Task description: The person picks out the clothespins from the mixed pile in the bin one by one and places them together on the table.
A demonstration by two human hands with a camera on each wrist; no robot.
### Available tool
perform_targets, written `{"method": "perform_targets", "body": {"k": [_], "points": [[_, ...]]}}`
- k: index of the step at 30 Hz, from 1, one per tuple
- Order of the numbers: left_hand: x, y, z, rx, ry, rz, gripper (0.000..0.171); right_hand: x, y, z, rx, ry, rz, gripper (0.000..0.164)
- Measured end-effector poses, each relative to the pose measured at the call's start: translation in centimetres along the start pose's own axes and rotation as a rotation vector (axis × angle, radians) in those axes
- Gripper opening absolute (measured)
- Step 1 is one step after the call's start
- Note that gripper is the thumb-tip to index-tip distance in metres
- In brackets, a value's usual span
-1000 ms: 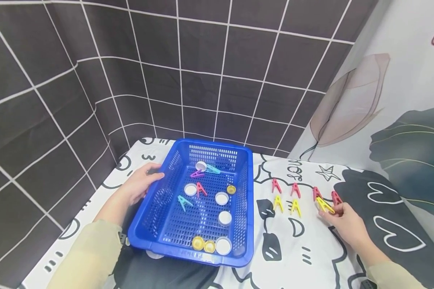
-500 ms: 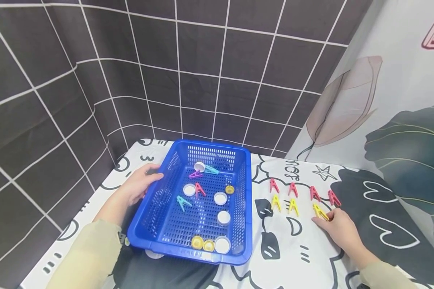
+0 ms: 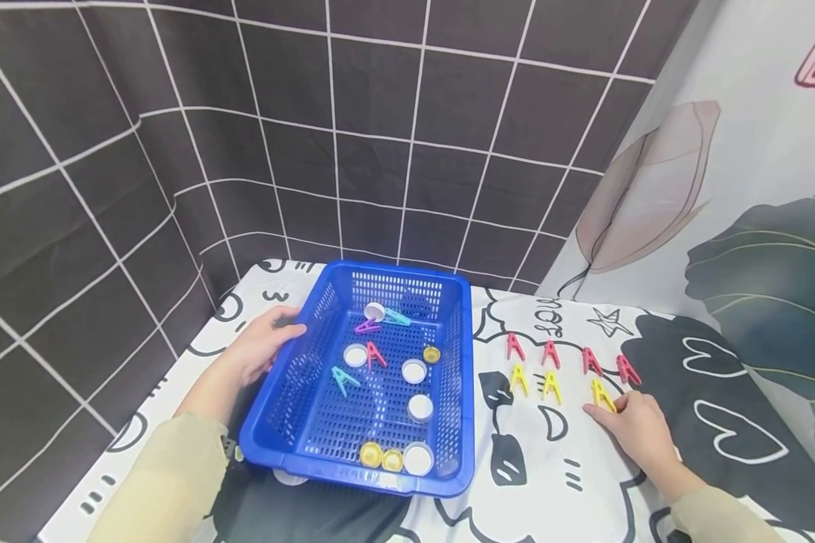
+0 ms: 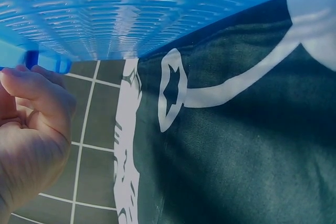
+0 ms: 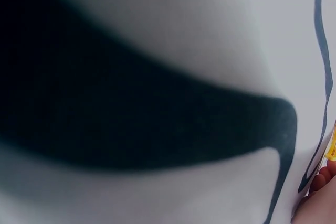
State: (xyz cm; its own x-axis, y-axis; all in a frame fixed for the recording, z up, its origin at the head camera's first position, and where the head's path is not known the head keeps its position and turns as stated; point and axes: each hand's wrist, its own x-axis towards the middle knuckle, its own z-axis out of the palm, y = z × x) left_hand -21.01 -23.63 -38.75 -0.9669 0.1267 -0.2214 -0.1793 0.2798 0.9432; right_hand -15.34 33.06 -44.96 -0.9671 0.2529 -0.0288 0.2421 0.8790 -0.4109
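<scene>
A blue plastic basket stands in the middle of the head view. My left hand grips its left rim, thumb on the edge and fingers curled below. The left wrist view shows that hand beside the basket's slotted wall. On the cloth at right, my right hand pinches the lower end of a yellow clothespin. Two more yellow clothespins, one of them the nearer clothespin, lie left of it in a row. Behind runs a row of several red clothespins.
Inside the basket lie white caps, yellow caps, teal clothespins, a purple clothespin and a red clothespin. A printed cloth covers the table. Dark tile-patterned fabric hangs behind.
My right hand has brought the yellow clothespin left and down to the cloth, in front of the red row, and turned it more upright. My left hand keeps its hold on the basket.
</scene>
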Motion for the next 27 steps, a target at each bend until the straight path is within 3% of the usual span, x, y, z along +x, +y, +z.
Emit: {"method": "perform_targets", "body": {"k": [7,15,21,27], "points": [[-0.2,0.0,-0.1,-0.021,-0.002,-0.009,0.057,0.0,-0.2,0.1,0.025,0.005,0.018,0.063],[-0.2,0.1,0.1,-0.029,-0.018,0.001,0.057,-0.4,0.0,-1.1,0.041,-0.024,0.054,0.088],[-0.3,0.1,0.0,-0.039,-0.02,-0.003,0.058,0.1,-0.5,-2.1,0.047,0.036,0.013,0.086],[-0.2,0.1,0.0,-0.033,-0.013,-0.002,0.058,1.3,-2.7,-3.2,0.09,0.063,-0.057,0.083]]}}
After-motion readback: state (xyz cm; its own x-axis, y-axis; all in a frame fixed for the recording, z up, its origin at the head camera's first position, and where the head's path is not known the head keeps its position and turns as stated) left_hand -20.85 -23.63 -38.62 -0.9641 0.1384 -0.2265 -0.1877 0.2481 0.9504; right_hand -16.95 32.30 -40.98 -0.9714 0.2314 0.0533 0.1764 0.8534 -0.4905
